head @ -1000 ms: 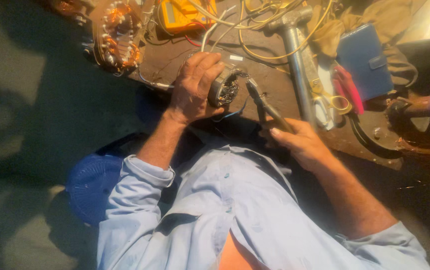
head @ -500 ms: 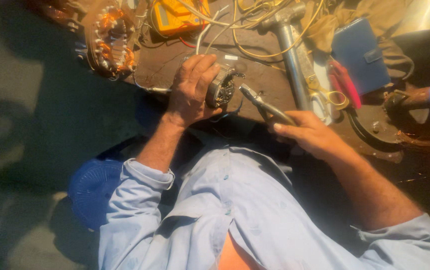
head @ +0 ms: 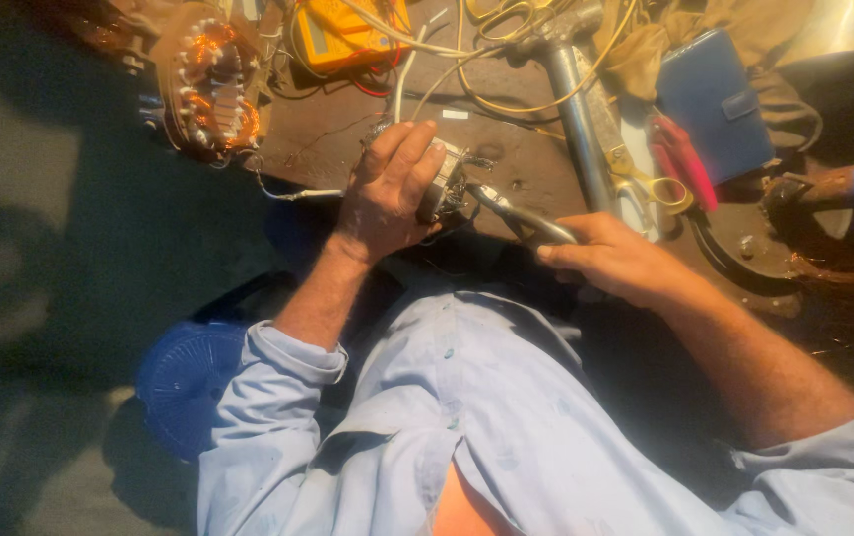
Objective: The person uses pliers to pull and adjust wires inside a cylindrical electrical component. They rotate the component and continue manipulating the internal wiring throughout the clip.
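My left hand [head: 392,189] is wrapped around a small round motor part [head: 444,189] with wires, holding it at the near edge of a dark brown bench [head: 337,139]. My right hand [head: 610,256] grips the dark handles of a pair of pliers [head: 526,220]. The pliers' tip points left and meets the motor part just below my left fingers. Both forearms come out of rolled light-blue shirt sleeves.
A copper-wound stator [head: 213,84] lies at the bench's left. A yellow meter [head: 347,35] with cables, a hammer [head: 576,89], yellow-handled scissors [head: 650,179], a red-handled tool [head: 680,159] and a blue wallet-like case [head: 715,99] lie behind. A blue stool [head: 184,382] stands below left.
My right hand has moved left and down a little, bringing the pliers' tip in against the motor part. My left hand has kept its hold on the part.
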Action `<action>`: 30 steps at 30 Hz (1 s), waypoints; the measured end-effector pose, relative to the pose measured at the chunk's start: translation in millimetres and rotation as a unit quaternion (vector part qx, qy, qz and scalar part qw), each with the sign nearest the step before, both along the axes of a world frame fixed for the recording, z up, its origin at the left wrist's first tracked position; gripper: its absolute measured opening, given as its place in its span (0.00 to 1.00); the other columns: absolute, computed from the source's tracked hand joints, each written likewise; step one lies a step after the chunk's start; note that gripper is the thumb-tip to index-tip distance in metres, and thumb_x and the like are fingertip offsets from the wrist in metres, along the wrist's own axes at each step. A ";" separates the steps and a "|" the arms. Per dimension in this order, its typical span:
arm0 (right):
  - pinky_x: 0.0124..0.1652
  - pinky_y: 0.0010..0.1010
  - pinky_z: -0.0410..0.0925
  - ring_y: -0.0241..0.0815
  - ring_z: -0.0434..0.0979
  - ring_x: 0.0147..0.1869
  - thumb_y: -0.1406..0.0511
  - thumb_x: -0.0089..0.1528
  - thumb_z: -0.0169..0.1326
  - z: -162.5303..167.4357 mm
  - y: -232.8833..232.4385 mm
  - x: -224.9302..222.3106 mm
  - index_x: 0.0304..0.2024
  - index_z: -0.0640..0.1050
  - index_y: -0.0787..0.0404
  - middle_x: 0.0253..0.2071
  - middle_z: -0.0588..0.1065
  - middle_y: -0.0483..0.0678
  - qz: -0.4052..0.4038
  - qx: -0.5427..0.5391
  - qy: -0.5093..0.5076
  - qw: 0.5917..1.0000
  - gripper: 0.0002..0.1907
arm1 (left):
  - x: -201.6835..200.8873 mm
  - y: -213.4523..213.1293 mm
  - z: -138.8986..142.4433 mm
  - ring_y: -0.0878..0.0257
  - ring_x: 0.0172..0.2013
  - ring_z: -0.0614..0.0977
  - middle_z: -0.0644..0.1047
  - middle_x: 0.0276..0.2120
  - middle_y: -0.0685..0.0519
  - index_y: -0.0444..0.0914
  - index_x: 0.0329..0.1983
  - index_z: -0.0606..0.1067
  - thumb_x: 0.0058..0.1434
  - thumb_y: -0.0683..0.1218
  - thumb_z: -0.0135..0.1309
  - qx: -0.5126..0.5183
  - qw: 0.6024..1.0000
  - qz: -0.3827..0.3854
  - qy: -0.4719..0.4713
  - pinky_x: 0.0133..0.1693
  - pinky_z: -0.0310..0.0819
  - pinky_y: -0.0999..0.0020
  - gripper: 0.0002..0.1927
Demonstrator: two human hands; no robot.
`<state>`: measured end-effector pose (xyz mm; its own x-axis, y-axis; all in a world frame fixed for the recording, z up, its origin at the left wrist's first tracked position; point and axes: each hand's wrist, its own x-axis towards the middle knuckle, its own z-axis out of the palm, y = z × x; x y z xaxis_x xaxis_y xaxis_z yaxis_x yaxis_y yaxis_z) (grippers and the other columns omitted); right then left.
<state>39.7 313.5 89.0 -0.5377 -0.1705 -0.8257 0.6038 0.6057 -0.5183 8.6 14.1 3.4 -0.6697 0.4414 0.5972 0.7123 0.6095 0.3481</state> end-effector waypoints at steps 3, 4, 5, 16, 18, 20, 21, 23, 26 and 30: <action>0.31 0.30 0.65 0.35 0.72 0.31 0.58 0.63 0.57 -5.1 -0.9 -1.7 0.38 0.80 0.65 0.26 0.74 0.45 0.066 -0.028 0.069 0.995 0.15 | 0.3 4.2 -3.6 0.48 0.66 0.68 0.69 0.66 0.45 0.39 0.64 0.68 0.60 0.49 0.70 -0.016 0.999 0.017 0.042 0.66 0.68 0.53 0.33; 0.31 0.31 0.65 0.36 0.71 0.31 0.58 0.63 0.57 -5.8 -1.3 -2.6 0.39 0.80 0.64 0.27 0.74 0.45 0.063 -0.020 0.065 0.996 0.15 | -0.2 4.7 -4.7 0.47 0.66 0.68 0.69 0.66 0.44 0.38 0.63 0.68 0.59 0.48 0.69 -0.019 0.999 0.014 0.043 0.67 0.68 0.53 0.32; 0.30 0.32 0.64 0.37 0.70 0.31 0.58 0.62 0.57 -6.0 -2.3 -3.2 0.41 0.81 0.64 0.27 0.73 0.45 0.063 -0.013 0.058 0.996 0.15 | 0.6 4.4 -5.6 0.46 0.65 0.68 0.69 0.66 0.44 0.38 0.63 0.68 0.59 0.46 0.68 -0.022 0.999 0.013 0.041 0.67 0.69 0.53 0.31; 0.33 0.33 0.70 0.40 0.76 0.32 0.63 0.56 0.57 13.5 -29.1 -27.0 0.47 0.80 0.63 0.30 0.78 0.49 0.060 0.006 0.028 0.998 0.18 | -12.0 1.9 -9.3 0.44 0.63 0.69 0.69 0.65 0.39 0.34 0.62 0.67 0.56 0.43 0.66 0.001 0.996 -0.068 0.061 0.64 0.72 0.51 0.33; 0.32 0.34 0.70 0.41 0.78 0.32 0.64 0.56 0.58 19.3 -32.2 -35.7 0.46 0.80 0.65 0.32 0.78 0.48 0.030 0.015 -0.007 0.999 0.17 | -12.9 2.2 -9.6 0.43 0.63 0.70 0.70 0.64 0.39 0.34 0.61 0.68 0.54 0.44 0.66 -0.005 0.996 -0.080 0.051 0.64 0.73 0.51 0.33; 0.31 0.34 0.68 0.42 0.78 0.32 0.64 0.56 0.58 26.8 -29.8 -44.0 0.46 0.81 0.66 0.31 0.79 0.53 0.054 0.054 -0.021 0.997 0.17 | -14.0 3.1 -9.8 0.44 0.63 0.70 0.70 0.64 0.40 0.35 0.61 0.68 0.56 0.43 0.67 -0.005 0.996 -0.074 0.056 0.64 0.73 0.53 0.31; 0.30 0.34 0.66 0.43 0.78 0.32 0.64 0.57 0.58 29.6 -27.5 -47.3 0.46 0.82 0.66 0.30 0.79 0.55 0.067 0.074 -0.028 0.995 0.17 | -14.3 3.4 -9.7 0.44 0.63 0.70 0.71 0.64 0.41 0.35 0.61 0.68 0.57 0.43 0.67 -0.005 0.996 -0.072 0.058 0.64 0.73 0.54 0.31; 0.31 0.30 0.67 0.39 0.79 0.33 0.64 0.55 0.57 30.0 -23.0 -50.1 0.46 0.82 0.64 0.33 0.80 0.51 0.042 0.058 -0.039 0.997 0.18 | -13.6 1.3 -8.7 0.45 0.62 0.71 0.71 0.63 0.41 0.36 0.61 0.68 0.57 0.47 0.70 0.010 0.996 -0.072 0.045 0.64 0.71 0.53 0.32; 0.28 0.32 0.67 0.38 0.78 0.34 0.64 0.54 0.55 19.5 -12.1 -40.6 0.48 0.81 0.63 0.34 0.79 0.50 0.007 -0.016 -0.060 0.998 0.20 | -12.0 -4.8 -7.3 0.45 0.62 0.71 0.71 0.63 0.43 0.38 0.61 0.67 0.53 0.48 0.72 0.052 0.995 -0.081 0.028 0.64 0.70 0.52 0.36; 0.39 0.30 0.72 0.38 0.80 0.40 0.66 0.52 0.53 -6.8 2.7 -2.5 0.53 0.77 0.66 0.42 0.82 0.48 -0.082 -0.232 -0.065 0.967 0.26 | -7.8 -13.5 -8.4 0.44 0.61 0.71 0.70 0.63 0.42 0.39 0.61 0.64 0.50 0.51 0.76 0.107 0.993 -0.049 0.014 0.63 0.67 0.49 0.42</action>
